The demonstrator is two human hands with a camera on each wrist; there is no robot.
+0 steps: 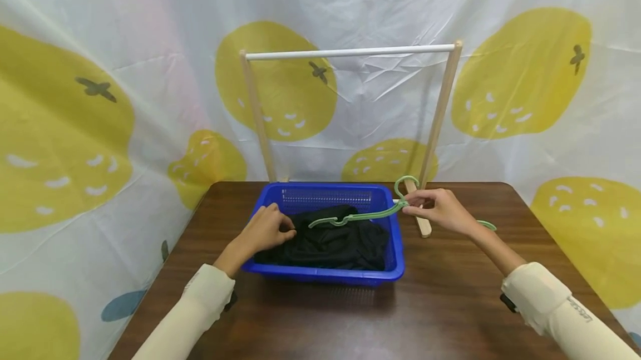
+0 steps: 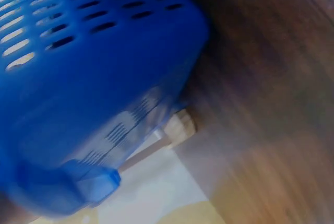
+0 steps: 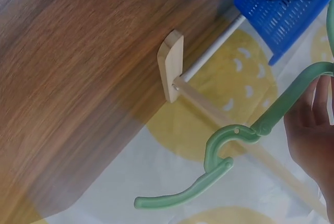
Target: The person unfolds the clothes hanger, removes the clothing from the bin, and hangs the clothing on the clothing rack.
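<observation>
My right hand pinches a light green plastic clothes hanger just below its hook. One arm of the hanger reaches left over the basket, and the tip of the other shows past my right wrist. In the right wrist view the notched hanger arm hangs in front of my hand. Black cloth lies heaped in a blue plastic basket. Over the basket's left side is my left hand, its fingers loosely bent beside the cloth and holding nothing.
Behind the basket stands a wooden rack with a white top bar. Its right foot rests on the brown wooden table. A curtain printed with yellow fruit hangs at the back and sides.
</observation>
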